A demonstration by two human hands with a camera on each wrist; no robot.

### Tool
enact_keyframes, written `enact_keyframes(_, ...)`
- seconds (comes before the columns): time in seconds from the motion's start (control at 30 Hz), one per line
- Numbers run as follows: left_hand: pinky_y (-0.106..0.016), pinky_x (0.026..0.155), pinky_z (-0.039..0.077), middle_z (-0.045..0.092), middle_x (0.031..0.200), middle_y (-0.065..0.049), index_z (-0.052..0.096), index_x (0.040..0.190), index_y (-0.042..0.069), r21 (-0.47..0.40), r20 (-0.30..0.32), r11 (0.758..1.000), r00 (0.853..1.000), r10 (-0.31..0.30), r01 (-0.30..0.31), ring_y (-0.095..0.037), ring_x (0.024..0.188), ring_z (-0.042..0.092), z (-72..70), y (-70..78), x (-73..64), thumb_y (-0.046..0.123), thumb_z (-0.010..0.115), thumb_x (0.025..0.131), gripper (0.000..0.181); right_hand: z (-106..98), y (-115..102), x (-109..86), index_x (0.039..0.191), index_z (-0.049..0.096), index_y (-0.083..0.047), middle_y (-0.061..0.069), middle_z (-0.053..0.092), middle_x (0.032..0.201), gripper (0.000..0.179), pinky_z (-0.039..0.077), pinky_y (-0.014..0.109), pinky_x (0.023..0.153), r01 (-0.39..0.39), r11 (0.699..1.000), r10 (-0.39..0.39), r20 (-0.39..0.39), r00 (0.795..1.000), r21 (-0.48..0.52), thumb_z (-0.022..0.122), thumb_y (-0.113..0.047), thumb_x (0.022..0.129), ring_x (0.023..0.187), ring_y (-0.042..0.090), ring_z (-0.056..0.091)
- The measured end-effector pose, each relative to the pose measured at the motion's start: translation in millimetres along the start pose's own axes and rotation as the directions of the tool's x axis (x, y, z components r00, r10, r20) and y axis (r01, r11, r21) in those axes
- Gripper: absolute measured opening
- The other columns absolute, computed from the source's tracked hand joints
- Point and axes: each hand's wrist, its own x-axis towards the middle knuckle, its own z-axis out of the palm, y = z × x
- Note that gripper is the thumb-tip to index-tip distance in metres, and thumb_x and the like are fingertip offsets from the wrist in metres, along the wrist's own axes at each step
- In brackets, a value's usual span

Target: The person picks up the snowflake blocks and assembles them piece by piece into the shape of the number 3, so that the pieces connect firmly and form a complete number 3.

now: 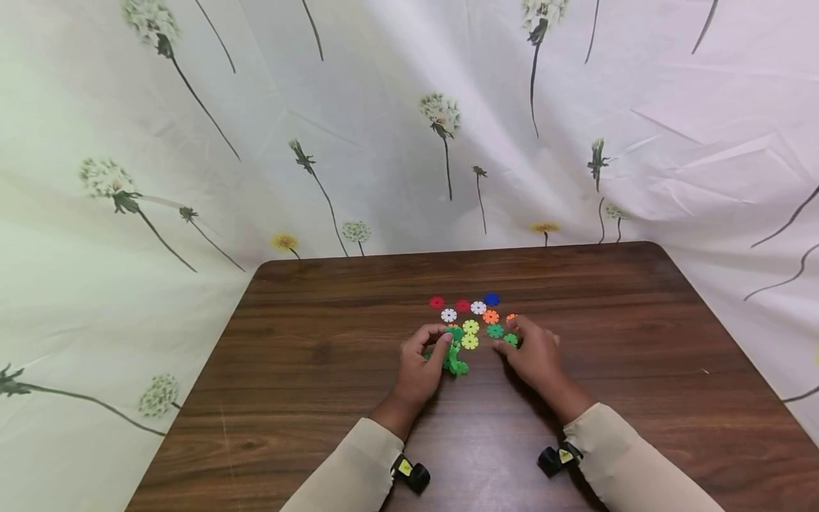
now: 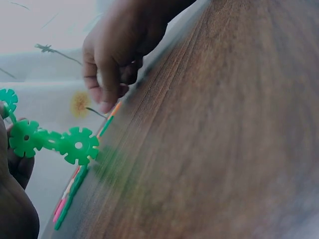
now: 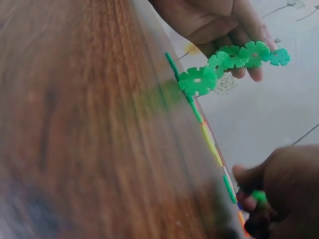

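My left hand [image 1: 419,366] pinches a chain of linked green notched discs [image 3: 234,57] between thumb and fingers. The chain hangs toward the table; its top disc is a bluer green. Across from it, my right hand [image 1: 537,355] is low over the right end of the loose discs. A green disc [image 3: 259,195] shows between its thumb and fingers, partly hidden by them. Between the hands lie two yellow discs [image 1: 470,334] and a darker green disc [image 1: 495,331]. An orange disc [image 1: 511,318] is partly covered by the right fingertips.
Behind the hands, red discs [image 1: 437,302], white discs [image 1: 448,315], a blue disc [image 1: 491,299] and an orange disc [image 1: 490,317] lie flat on the brown wooden table [image 1: 307,398]. A dandelion-print cloth [image 1: 384,142] hangs along the table's far edge.
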Motion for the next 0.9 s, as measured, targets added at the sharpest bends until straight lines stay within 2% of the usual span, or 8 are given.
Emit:
enact_keyframes(0.1,-0.027,0.086,0.060,0.081,0.107,-0.016,0.074,0.113,0.002,-0.020,-0.009,1.000,1.000,-0.010,0.010,-0.010,0.092,0.070,0.8,1.0,-0.1,0.008,0.068,0.108,0.009,4,1,0.4,0.106,0.077,-0.002,0.013,0.083,0.096,0.026,0.058,0.042,0.081,0.102,0.989,-0.100,-0.018,0.995,0.109,0.092,-0.014,0.088,0.086,0.025,0.075)
enact_keyframes(0.2,-0.023,0.081,0.058,0.079,0.108,-0.018,0.073,0.115,0.000,-0.044,-0.010,0.999,0.999,-0.031,0.031,-0.008,0.091,0.068,1.3,2.1,-0.1,0.009,0.068,0.108,0.012,5,1,0.5,0.113,0.078,0.001,0.010,0.081,0.092,0.026,0.053,0.027,0.067,0.133,0.961,-0.139,0.008,0.990,0.242,0.088,-0.011,0.092,0.074,0.010,0.063)
enact_keyframes(0.27,-0.022,0.081,0.058,0.078,0.109,-0.020,0.072,0.116,-0.001,-0.062,-0.005,0.997,0.999,-0.047,0.046,-0.008,0.092,0.068,1.4,2.5,-0.4,0.009,0.068,0.108,0.013,6,0,0.3,0.120,0.077,0.003,0.011,0.081,0.095,0.031,0.051,0.020,0.069,0.125,0.943,-0.140,0.027,0.990,0.310,0.086,-0.009,0.093,0.076,0.002,0.060)
enact_keyframes(0.37,-0.020,0.084,0.057,0.076,0.110,-0.021,0.070,0.118,-0.003,-0.081,0.002,0.995,0.998,-0.062,0.061,-0.006,0.095,0.067,1.8,2.5,-0.6,0.007,0.066,0.109,0.015,4,-3,-0.6,0.131,0.073,0.005,0.014,0.077,0.090,0.038,0.050,0.019,0.067,0.103,0.910,-0.138,0.060,0.989,0.402,0.082,-0.005,0.096,0.074,0.000,0.057)
enact_keyframes(0.53,-0.019,0.086,0.057,0.074,0.111,-0.025,0.068,0.120,-0.006,-0.101,0.016,0.993,0.998,-0.055,0.057,-0.004,0.097,0.066,2.9,1.6,-1.5,0.003,0.066,0.108,0.015,2,-9,-4.4,0.138,0.070,0.005,0.014,0.064,0.072,0.040,0.049,0.024,0.057,0.094,0.864,-0.160,0.094,0.983,0.494,0.077,0.000,0.098,0.060,0.009,0.056)
enact_keyframes(0.63,-0.019,0.087,0.058,0.074,0.112,-0.026,0.068,0.121,-0.007,-0.109,0.027,0.992,0.998,-0.053,0.056,-0.003,0.098,0.067,3.3,2.4,-2.5,0.002,0.066,0.107,0.016,2,-14,-8.1,0.138,0.070,0.004,0.019,0.067,0.076,0.037,0.050,0.025,0.055,0.091,0.837,-0.171,0.100,0.980,0.539,0.073,0.002,0.101,0.060,0.011,0.058)
enact_keyframes(0.77,-0.019,0.089,0.058,0.075,0.113,-0.027,0.068,0.120,-0.008,-0.129,0.034,0.990,0.998,-0.049,0.053,-0.005,0.100,0.068,3.9,3.4,-2.7,0.002,0.066,0.107,0.017,1,-22,-12.1,0.137,0.067,0.007,0.030,0.073,0.093,0.031,0.054,0.026,0.059,0.102,0.795,-0.192,0.088,0.977,0.598,0.066,0.004,0.106,0.064,0.011,0.061)
enact_keyframes(0.9,-0.020,0.090,0.058,0.075,0.115,-0.027,0.068,0.120,-0.007,-0.136,0.049,0.990,0.998,-0.040,0.046,-0.006,0.101,0.068,5.1,3.7,-2.1,0.001,0.066,0.107,0.016,1,-30,-14.4,0.137,0.063,0.010,0.030,0.072,0.095,0.030,0.056,0.027,0.061,0.106,0.765,-0.201,0.080,0.976,0.636,0.061,0.003,0.108,0.067,0.009,0.061)
